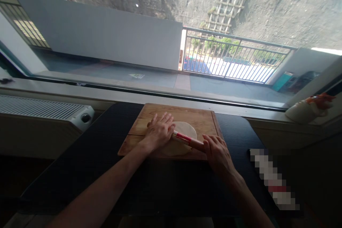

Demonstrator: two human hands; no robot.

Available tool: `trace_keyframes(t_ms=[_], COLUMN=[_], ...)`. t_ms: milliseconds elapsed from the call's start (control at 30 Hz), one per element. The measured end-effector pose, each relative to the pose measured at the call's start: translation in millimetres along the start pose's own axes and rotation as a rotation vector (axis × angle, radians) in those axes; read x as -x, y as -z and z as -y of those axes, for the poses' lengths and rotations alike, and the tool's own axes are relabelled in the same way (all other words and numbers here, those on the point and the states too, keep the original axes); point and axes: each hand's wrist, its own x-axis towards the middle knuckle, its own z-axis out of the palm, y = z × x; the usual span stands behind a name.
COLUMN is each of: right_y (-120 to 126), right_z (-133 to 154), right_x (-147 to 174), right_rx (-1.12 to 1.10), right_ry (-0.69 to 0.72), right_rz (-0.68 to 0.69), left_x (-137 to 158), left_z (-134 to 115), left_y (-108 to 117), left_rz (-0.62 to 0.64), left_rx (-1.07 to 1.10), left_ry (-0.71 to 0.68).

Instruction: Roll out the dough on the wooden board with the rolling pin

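One pale dough sheet: thin and flat on the cutting board, crossed by the rolling pin; visible both beyond the pin and on the near side.
Dough to fingers: right of the left hand, with the left margin partly hidden there; rounded right margin just beside the fingertips of the right hand, with a sliver of board between.
Rolling pin: wooden, with a red and white band mid-length; slanting from far left to near right.
Left hand: laid over the pin near its left end; fingers long, slightly spread, pointing toward the board's far edge.
Right hand: draped over the pin's right end, fingers close together; underside hidden, so cannot tell how far closed.
Cutting board: wooden, slightly askew at the far side of the black table.
Table's right edge: a narrow, pixelated object, unreadable.
Sill: a white vessel at the right end, something orange on top, blurred.
Left side: white radiator, below sill height.
Beyond the glass: pale wall, metal railing, rough grey slope.
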Motion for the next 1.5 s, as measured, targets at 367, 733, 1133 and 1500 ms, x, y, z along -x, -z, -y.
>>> trace_keyframes(t_ms=[367,733,1133,1500], right_y=[-4,-23,-9,-26], right_z=[20,14,9,11], right_x=[40,-61,1,-94], right_rx=[0.122,0.163,0.142,0.146], right_ry=[0.13,-0.077,0.047,-0.165], right_rz=[0.031,0.128,0.205,0.332], left_x=[43,-6,63,-15], left_z=[3,17,-3,17], left_y=[7,3,9,7], left_rz=[-0.07,0.015,-0.101,0.008], left_rx=[0.021,-0.003,-0.02,-0.024], left_ry=[-0.044,0.083,-0.076,0.056])
